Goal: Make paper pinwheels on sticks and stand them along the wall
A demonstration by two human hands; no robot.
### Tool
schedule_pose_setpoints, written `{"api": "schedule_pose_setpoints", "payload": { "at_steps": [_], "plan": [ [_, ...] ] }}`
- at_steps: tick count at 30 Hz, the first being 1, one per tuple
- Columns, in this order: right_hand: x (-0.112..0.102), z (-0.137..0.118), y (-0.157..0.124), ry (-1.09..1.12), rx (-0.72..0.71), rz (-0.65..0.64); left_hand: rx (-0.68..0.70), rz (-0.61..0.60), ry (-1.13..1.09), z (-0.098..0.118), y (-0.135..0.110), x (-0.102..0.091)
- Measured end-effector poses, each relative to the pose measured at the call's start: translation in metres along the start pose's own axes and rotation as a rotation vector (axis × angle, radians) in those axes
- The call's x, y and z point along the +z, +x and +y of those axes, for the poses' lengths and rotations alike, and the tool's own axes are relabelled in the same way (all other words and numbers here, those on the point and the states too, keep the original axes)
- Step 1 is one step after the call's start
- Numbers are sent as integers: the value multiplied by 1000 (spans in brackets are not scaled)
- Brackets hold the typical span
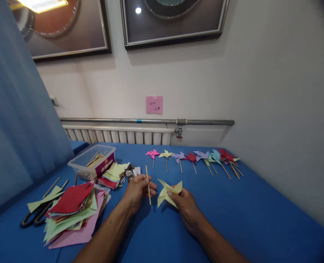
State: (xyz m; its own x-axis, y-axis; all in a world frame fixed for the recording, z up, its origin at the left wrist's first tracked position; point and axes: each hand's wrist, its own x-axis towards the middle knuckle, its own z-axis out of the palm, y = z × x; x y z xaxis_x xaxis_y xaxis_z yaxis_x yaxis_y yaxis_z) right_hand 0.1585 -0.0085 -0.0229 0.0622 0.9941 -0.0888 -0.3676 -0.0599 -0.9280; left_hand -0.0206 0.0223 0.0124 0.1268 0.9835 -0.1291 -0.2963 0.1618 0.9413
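Note:
My left hand (136, 191) pinches a thin wooden stick (148, 185) and holds it nearly upright over the blue table (233, 212). Just to its right, my right hand (185, 207) grips a folded pale yellow paper pinwheel (167, 192) by its lower right side. The stick and the pinwheel are a short gap apart and do not touch.
A row of finished pinwheels on sticks (194, 159) lies at the back. A clear plastic box (92, 165) with sticks, a stack of paper squares (114, 174), a heap of cut paper (72, 212) and black scissors (34, 217) sit at the left. A radiator (118, 135) lines the wall.

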Motion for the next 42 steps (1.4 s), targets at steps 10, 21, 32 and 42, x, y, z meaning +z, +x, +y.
{"api": "schedule_pose_setpoints", "payload": {
  "at_steps": [10,21,32,42],
  "plan": [
    [0,-1,0,13,-10,-8,271,-161,808,-19,1,-8],
    [2,0,0,-21,-38,39,137,-240,750,-8,-9,-2],
    [3,-2,0,7,-11,49,178,-200,795,-12,-7,-4],
    [0,2,3,-11,-12,44,132,-242,846,-5,-12,0]
  ]
}}
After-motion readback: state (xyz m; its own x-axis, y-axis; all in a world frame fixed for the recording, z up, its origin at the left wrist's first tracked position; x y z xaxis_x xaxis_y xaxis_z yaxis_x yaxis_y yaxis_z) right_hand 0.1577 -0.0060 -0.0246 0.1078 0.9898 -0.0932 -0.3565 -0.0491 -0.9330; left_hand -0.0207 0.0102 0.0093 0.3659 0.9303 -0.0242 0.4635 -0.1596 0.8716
